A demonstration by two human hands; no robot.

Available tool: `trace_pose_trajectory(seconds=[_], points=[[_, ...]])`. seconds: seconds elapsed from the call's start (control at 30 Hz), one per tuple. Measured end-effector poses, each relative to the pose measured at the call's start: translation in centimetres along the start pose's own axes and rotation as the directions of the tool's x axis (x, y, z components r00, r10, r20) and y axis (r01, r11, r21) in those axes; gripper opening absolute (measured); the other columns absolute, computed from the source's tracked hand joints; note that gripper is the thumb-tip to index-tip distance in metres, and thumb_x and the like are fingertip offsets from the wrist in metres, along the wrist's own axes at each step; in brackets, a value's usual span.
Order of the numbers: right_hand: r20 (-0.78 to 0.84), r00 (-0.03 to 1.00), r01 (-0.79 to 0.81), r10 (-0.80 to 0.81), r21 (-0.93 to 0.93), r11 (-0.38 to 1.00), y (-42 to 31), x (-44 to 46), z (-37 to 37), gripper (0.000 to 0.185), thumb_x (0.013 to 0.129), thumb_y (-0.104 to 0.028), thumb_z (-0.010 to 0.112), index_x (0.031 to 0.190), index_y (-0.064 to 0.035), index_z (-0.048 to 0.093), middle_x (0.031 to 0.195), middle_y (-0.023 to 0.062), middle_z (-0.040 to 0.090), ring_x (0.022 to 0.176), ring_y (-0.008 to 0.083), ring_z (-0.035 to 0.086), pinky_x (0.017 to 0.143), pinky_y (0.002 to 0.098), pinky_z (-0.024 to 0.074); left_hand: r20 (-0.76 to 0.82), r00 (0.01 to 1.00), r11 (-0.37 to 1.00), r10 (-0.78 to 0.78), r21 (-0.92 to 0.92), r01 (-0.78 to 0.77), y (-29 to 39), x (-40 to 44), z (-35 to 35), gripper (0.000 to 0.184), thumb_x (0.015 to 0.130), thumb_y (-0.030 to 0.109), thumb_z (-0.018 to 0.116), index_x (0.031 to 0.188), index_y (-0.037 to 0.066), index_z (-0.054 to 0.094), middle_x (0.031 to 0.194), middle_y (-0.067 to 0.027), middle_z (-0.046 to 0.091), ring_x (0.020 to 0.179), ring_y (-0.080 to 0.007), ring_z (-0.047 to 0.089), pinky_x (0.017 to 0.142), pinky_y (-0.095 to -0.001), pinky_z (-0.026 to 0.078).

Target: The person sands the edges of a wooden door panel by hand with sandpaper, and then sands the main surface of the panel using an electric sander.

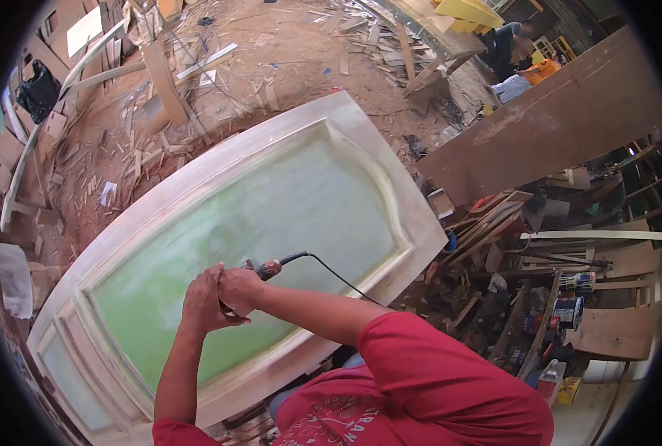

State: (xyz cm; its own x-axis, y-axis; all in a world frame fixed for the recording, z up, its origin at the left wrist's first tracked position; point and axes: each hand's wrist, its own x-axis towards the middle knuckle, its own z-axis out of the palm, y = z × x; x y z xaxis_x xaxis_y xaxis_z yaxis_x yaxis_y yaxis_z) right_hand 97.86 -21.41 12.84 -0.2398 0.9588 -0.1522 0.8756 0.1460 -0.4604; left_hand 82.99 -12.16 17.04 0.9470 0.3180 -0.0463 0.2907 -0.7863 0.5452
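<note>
A wooden door (pixel 372 149) with a green inset panel (pixel 149 312) lies flat in front of me, pale dust across much of the panel. My right hand (pixel 240 290) is closed around a red-and-black corded power sander (pixel 269 269) over the panel's middle. Pressed against the right hand is my left hand (pixel 204 301), its fingers closed about the tool's front. Both hands largely hide the sander's head. From its rear end a black cord (pixel 331 269) runs right toward my body.
Wood scraps (pixel 152 160) litter the dirt floor beyond the door. A wide brown board (pixel 546 126) slants in at right. Paint cans (pixel 567 312) and stacked offcuts stand at the right. Another person (pixel 505 48) is in the far upper right.
</note>
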Motion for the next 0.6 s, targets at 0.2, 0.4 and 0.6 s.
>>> trace_pose_trajectory(seconds=[0.2,0.4,0.6], points=[[0.114,0.992,0.055,-0.054,-0.002,0.998,-7.9,5.2,2.1,0.024,0.068,-0.018,0.082,0.09,-0.0078,0.082,0.103,0.0148,0.08,0.104,0.0313,0.076,0.09,0.0426,0.0617,-0.193,0.979,0.998,-0.061,-0.039,0.055,-4.3,-9.2,-0.4,0.121,0.05,0.044,0.104,0.149,0.004,0.049,0.137,-0.0203,0.066,0.122,-0.0424,0.069,0.103,-0.0487,0.06],[0.11,0.98,0.17,-0.166,-0.028,0.985,-11.1,7.7,4.4,0.025,0.067,-0.019,0.083,0.09,-0.0086,0.083,0.103,0.0118,0.08,0.105,0.0314,0.074,0.09,0.0407,0.0605,-0.402,0.913,0.997,-0.07,0.008,0.08,-5.5,-13.6,1.5,0.112,0.051,0.038,0.1,0.145,0.006,0.05,0.131,-0.0193,0.068,0.12,-0.0426,0.069,0.103,-0.0474,0.06],[0.086,0.979,0.192,-0.184,-0.09,0.977,-7.2,5.3,3.5,0.02,0.072,-0.025,0.082,0.089,-0.0149,0.084,0.101,0.0081,0.082,0.101,0.0267,0.076,0.09,0.0369,0.0579,-0.4,0.907,0.991,-0.134,-0.069,0.116,-2.8,-9.8,2.8,0.108,0.048,0.036,0.101,0.14,0.006,0.054,0.129,-0.0175,0.068,0.12,-0.0406,0.068,0.107,-0.0445,0.058]])
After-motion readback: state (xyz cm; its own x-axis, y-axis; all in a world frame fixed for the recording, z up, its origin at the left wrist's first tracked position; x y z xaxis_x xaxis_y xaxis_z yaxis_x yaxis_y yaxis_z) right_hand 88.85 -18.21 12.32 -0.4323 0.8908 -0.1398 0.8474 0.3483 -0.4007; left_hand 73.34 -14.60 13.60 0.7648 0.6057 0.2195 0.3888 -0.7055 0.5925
